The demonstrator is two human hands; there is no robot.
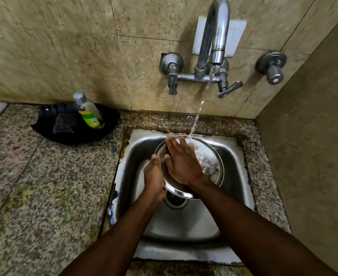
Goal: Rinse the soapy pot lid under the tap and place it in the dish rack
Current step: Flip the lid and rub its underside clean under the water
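Running tap (217, 30) water hits pot lid (214, 156) — left hand (154, 176) gripping.

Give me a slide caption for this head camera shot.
Left hand holds a steel pot lid under the running tap while right hand rubs it.

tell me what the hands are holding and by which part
The left hand grips the round steel pot lid by its left rim; the right hand lies flat on its face, rubbing rather than gripping.

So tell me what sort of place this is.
Probably a home kitchen's washing-up corner: a steel sink set in a granite counter, a wall tap running, and a dish-soap bottle nearby.
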